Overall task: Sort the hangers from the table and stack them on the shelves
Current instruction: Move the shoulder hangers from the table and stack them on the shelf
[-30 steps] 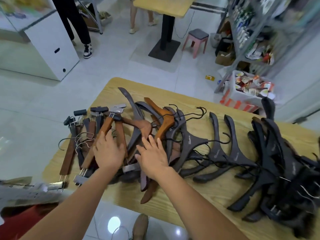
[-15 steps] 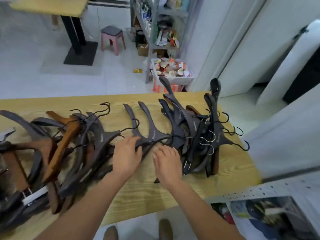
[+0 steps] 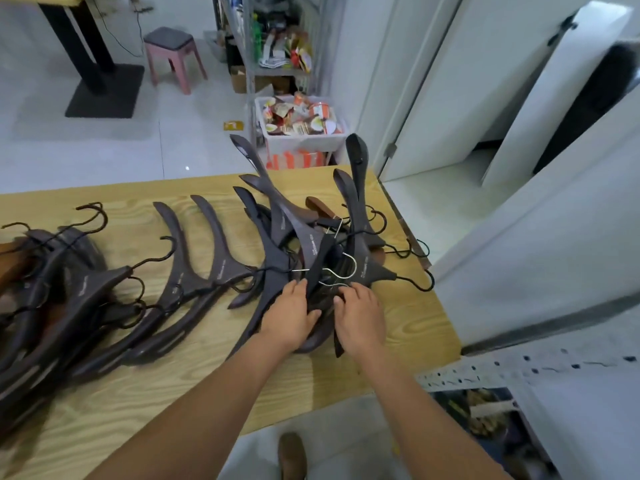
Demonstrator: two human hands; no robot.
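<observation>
At the right end of the pale wood-grain counter (image 3: 194,386), both hands work into a tangled heap of dark, near-black wooden hangers (image 3: 311,244), some with black wire hooks and some with bright silver hooks (image 3: 346,268). Left hand (image 3: 291,317): palm down on the heap's near edge, fingers (image 3: 298,289) partly curled over the shoulder of one dark hanger, thumb towards the centre; it seems to press or hold this hanger, though a closed grip cannot be confirmed. Right hand (image 3: 360,317): fingers (image 3: 349,294) bent and hooked into the crossed hanger arms just below the silver hooks, apparently pinching one, but what they hold is hidden by the hand itself. Further left on the counter, two dark hangers (image 3: 207,261) lie side by side, apart from the heap, and a second overlapping pile of dark and brown wooden hangers (image 3: 62,282) runs off the left edge. Step in hand, as judged: the sorting stage, separating one hanger from the heap; nothing here is yet stacked. A grey perforated metal shelf edge (image 3: 519,368) stands at lower right, just beside the counter. The next move likely calls for freeing the interlocked hooks before lifting, with one hand steadying the heap so that neighbouring hangers are not dragged off the counter
</observation>
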